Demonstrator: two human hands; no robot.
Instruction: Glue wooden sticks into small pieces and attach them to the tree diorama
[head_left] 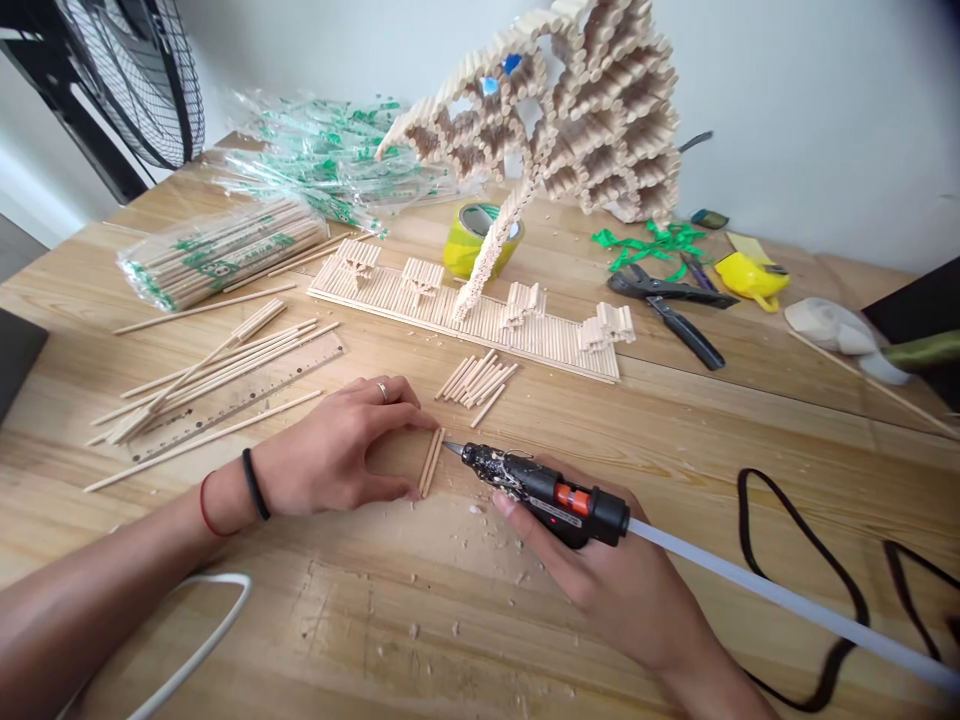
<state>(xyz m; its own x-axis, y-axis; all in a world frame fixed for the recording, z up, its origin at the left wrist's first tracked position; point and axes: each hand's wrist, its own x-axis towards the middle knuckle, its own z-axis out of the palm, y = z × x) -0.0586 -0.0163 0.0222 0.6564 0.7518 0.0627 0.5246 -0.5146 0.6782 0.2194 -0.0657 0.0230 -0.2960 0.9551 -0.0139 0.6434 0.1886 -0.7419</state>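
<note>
My right hand is wrapped round a black hot glue gun, with a long white glue stick running out of its back end. The gun's metal nozzle reaches the upper part of a few short wooden sticks lying side by side on the table. Thumb and fingertips of my left hand hold these sticks at their two ends. Just beyond lies a loose pile of short cut sticks. Behind it stands a model built of sticks, with a long flat base and a honeycomb-like upper part.
Long sticks and a clear ruler lie at left, near a bagged stick bundle and plastic wrappers. Yellow tape stands behind the model's base. Black cutters rest at right. A black cord and white cable cross the front.
</note>
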